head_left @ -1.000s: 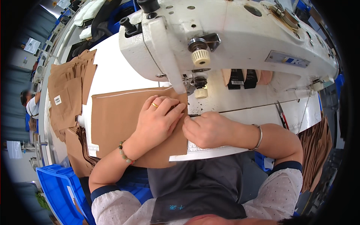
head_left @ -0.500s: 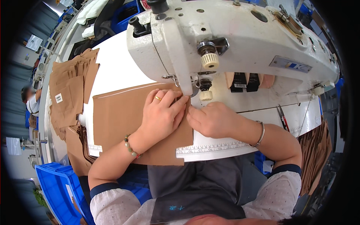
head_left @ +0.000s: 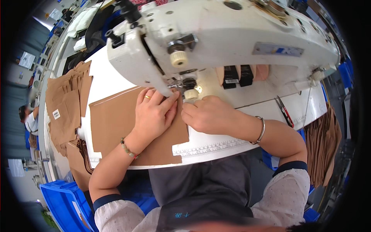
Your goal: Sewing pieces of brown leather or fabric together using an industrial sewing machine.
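A flat brown fabric panel [head_left: 116, 127] with notched lower corners lies on the white table under the head of a white sewing machine [head_left: 228, 34]. My left hand [head_left: 154, 114] rests on the panel with bent fingers, its index finger and thumb gripping near the right edge, close by the presser foot. At that same edge my right hand [head_left: 210, 116] is closed, thumb and fingertips pinched together on the fabric. The needle and the exact spot under the foot are hidden by the machine head and my fingers. A pale line runs along the panel's top edge.
Stacked brown cut pieces [head_left: 63, 112] lie at the left, more brown pieces [head_left: 320, 149] hang at the right. Red-handled scissors [head_left: 285, 112] and a printed ruler strip [head_left: 212, 149] are on the table. A blue crate [head_left: 63, 205] stands lower left; a person [head_left: 31, 120] sits beyond.
The view has shifted, so the machine, panel and hands sit farther left in the picture. Both hands keep their grip at the panel's right edge by the presser foot.
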### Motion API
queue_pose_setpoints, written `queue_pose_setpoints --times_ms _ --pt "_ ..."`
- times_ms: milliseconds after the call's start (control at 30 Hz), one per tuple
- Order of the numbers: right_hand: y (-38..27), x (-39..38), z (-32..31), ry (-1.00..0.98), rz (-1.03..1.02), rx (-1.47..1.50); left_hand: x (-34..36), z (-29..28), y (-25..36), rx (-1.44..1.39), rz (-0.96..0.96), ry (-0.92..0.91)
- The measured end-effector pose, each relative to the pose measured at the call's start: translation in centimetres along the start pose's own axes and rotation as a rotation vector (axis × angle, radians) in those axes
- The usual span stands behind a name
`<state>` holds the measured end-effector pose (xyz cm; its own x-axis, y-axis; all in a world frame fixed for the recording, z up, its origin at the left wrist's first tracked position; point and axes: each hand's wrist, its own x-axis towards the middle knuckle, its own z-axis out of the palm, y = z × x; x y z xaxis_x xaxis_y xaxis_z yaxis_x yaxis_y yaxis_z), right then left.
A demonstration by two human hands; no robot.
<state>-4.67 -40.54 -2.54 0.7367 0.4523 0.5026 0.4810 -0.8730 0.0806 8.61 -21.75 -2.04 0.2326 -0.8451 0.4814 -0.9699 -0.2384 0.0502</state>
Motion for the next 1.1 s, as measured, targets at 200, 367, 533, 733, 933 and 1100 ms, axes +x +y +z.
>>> queue_pose_setpoints --times_ms 200,367,533,733,933,1100 --pt "1.7 -4.4 -5.4 0.015 0.417 -0.272 0.0 -0.1 -0.1 0.037 0.050 -0.026" --pt "3.9 -7.2 -4.7 0.037 0.444 -0.387 0.1 -1.2 0.0 -0.061 0.028 -0.084" --pt "5.5 -7.8 -4.4 0.123 0.366 -0.275 -0.5 -4.1 2.5 -0.073 0.022 -0.081" --pt "-0.1 -6.1 -6.2 0.204 0.284 -0.101 -0.4 -4.6 6.8 -1.295 -0.760 -0.431" --pt "-4.8 -5.9 -7.1 0.070 0.144 -0.044 0.4 -2.8 7.7 -1.542 -0.975 -0.498" --pt "3.2 -9.2 -7.2 0.014 0.527 -0.295 -0.9 -4.2 6.2 -1.555 -0.976 -0.397"
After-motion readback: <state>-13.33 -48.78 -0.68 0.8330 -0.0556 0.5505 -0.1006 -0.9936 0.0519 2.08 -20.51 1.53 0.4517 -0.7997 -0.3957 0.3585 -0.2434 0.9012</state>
